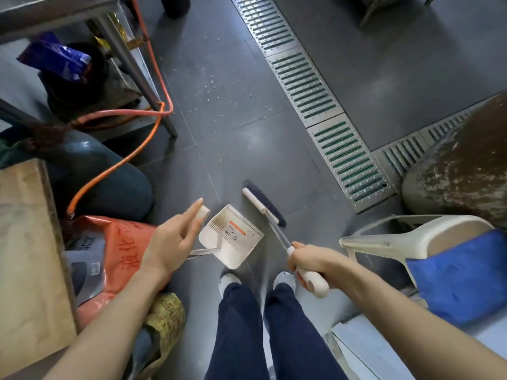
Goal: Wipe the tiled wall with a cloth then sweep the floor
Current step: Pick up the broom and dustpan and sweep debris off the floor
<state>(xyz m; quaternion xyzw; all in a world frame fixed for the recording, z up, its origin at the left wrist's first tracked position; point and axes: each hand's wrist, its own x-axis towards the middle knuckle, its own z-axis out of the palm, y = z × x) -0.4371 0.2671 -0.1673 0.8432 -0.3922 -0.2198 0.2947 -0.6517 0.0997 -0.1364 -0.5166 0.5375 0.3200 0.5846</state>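
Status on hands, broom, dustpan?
Right hand grips broom; left hand holds dustpan handle. Debris ahead, unswept. Orange hose left of the path.

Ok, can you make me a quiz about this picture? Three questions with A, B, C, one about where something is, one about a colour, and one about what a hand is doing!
1. Where do the white crumbs lie?
A. inside the dustpan
B. on the floor beyond the broom
C. on the chair

2. What colour is the hose?
A. orange
B. green
C. white

3. What is the right hand doing?
A. hanging free
B. pressing flat on the floor
C. gripping the broom handle

Answers:
1. B, the specks are scattered on the dark tiles further out than the broom, near the table leg.
2. A, it curls orange under the metal table.
3. C, its fingers are curled round the pale handle, while the left hand holds the top of the dustpan handle with the forefinger stretched out.
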